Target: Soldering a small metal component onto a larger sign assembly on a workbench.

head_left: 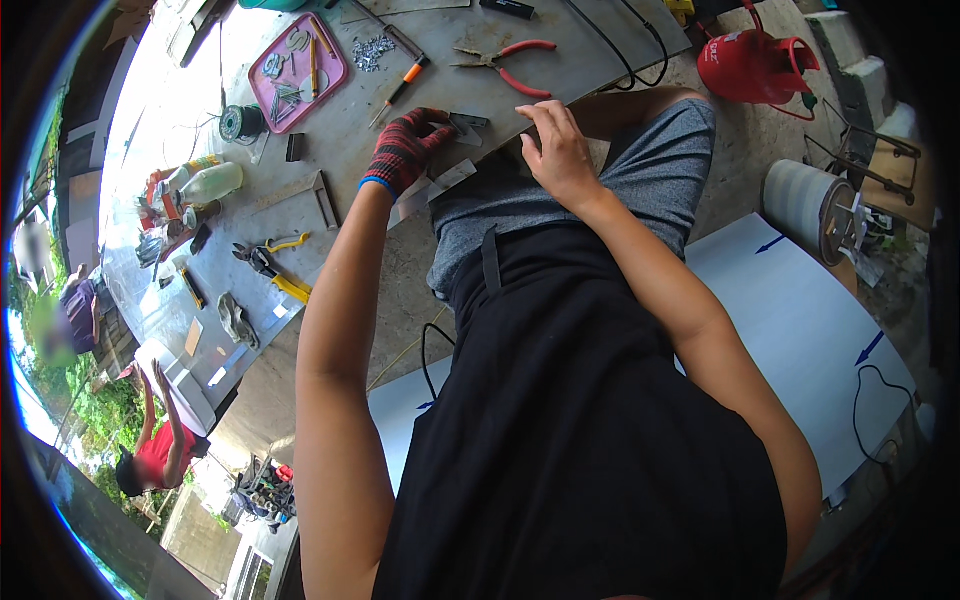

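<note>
My left hand (405, 150) wears a red and black knit glove with a blue cuff. Its fingers and thumb close on the end of a small grey metal piece (468, 123) at the table's near edge. Bare and loosely curled, my right hand (560, 155) hovers just right of that piece with its fingers apart and nothing in them. A flat sheet-metal strip (440, 188) lies below the gloved wrist, over the edge by my lap. Beyond the glove are a soldering iron (408, 82) with an orange grip and red-handled pliers (500, 64).
On the metal table (350, 160) are a pink tray (342, 76) of small parts, a rivet pile (372, 52), a wire spool (240, 122), a square (322, 200), yellow-handled snips (270, 265) and bottles (213, 180). A red gas cylinder (755, 68) stands at right. Another person (165, 450) is far left.
</note>
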Demonstrator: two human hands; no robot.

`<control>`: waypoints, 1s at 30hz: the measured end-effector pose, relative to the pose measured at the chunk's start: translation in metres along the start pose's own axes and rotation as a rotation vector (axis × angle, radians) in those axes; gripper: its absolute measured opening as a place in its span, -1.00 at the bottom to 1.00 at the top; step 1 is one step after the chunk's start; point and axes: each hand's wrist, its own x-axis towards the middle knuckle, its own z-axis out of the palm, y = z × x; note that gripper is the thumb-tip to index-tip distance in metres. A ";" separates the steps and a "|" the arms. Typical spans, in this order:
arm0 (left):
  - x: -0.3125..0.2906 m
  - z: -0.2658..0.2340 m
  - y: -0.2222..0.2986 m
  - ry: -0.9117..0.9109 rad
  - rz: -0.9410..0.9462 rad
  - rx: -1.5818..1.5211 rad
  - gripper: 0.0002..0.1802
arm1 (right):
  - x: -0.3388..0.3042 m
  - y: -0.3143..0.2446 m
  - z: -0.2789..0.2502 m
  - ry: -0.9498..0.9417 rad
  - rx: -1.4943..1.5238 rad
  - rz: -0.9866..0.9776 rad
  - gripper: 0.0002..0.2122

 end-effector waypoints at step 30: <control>-0.001 -0.004 0.000 0.059 0.050 0.111 -0.61 | 0.025 -0.013 0.037 -0.100 -0.022 -0.096 -0.61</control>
